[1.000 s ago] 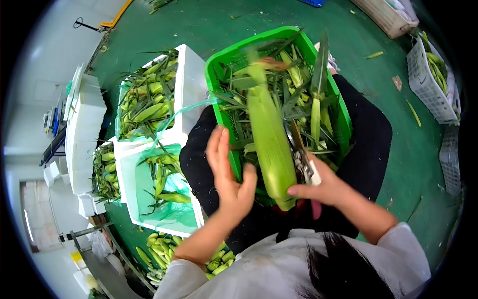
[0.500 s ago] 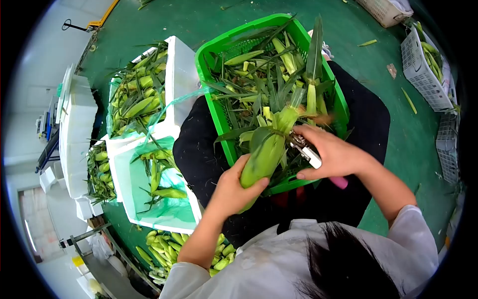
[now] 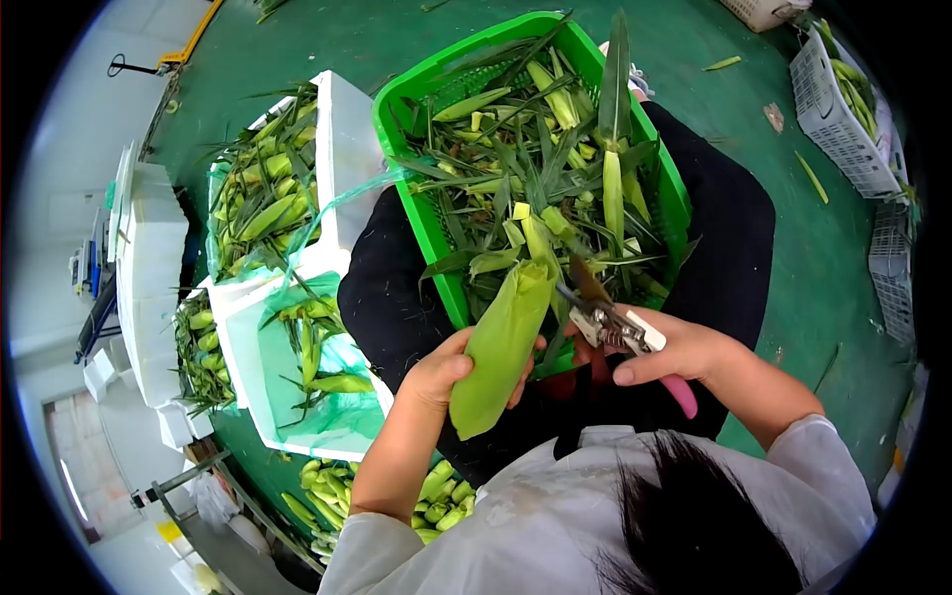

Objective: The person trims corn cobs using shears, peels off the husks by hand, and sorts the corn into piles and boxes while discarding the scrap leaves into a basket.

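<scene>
My left hand [image 3: 443,375] is wrapped round a green corn ear [image 3: 504,347] in its husk, its upper end by the near rim of the green basket [image 3: 395,139]. My right hand [image 3: 659,347] grips pruning shears [image 3: 610,327] with a white and a pink handle. Their blades are apart and point up-left, just right of the ear's top. Cut husks and long leaves [image 3: 540,164] fill much of the basket, which sits between my knees.
Left stand a foam box of corn [image 3: 352,159] and another with a green liner [image 3: 263,372]. Corn ears [image 3: 436,496] lie on the floor below them. At right are white crates [image 3: 828,119]. A pallet jack [image 3: 188,45] is at upper left.
The ear, first upright over the basket, is now lower and in my left hand. Its leafy top and silk are gone from it. The shears have moved slightly away from it.
</scene>
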Tool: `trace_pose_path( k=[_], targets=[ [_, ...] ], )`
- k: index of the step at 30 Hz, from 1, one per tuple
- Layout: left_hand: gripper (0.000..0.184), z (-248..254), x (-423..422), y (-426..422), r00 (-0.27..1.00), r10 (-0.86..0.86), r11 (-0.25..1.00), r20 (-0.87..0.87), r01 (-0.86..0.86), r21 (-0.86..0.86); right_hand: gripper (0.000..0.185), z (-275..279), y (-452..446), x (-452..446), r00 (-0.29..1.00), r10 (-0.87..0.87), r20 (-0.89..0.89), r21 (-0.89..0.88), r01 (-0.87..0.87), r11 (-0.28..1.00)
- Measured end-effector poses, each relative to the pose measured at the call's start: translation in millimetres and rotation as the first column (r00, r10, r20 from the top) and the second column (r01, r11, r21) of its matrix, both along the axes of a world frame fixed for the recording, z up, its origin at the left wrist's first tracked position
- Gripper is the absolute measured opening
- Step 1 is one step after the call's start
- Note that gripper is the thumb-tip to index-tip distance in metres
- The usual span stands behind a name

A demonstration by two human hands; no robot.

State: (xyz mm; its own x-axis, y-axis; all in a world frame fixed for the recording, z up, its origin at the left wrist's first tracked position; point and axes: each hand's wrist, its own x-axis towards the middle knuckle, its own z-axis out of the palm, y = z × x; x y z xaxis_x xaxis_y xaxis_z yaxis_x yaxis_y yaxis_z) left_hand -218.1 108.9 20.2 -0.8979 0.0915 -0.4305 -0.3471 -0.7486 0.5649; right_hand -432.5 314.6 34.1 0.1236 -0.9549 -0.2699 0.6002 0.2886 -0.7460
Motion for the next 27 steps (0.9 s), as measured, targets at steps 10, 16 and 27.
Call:
trace_pose_path(
  k=[10,16,27],
  targets=[
    [0.066,8.0,-23.0,7.2,0.971,0.003,0.305,-0.241,-0.230,-0.924,0.034,48.7,-34.3,4.0,0.936,-0.350,-0.028,0.154,0.350,0.924],
    [0.068,14.1,-25.3,0.9,0.972,-0.078,0.038,-0.221,-0.218,-0.975,0.029,42.8,-42.1,-2.3,0.970,-0.178,-0.164,0.143,0.202,0.969],
    [0.065,-17.3,-22.6,-1.5,0.941,-0.084,0.201,-0.329,-0.307,-0.930,0.033,18.3,-46.4,24.2,0.924,-0.382,0.024,0.159,0.374,0.914]
  ],
)
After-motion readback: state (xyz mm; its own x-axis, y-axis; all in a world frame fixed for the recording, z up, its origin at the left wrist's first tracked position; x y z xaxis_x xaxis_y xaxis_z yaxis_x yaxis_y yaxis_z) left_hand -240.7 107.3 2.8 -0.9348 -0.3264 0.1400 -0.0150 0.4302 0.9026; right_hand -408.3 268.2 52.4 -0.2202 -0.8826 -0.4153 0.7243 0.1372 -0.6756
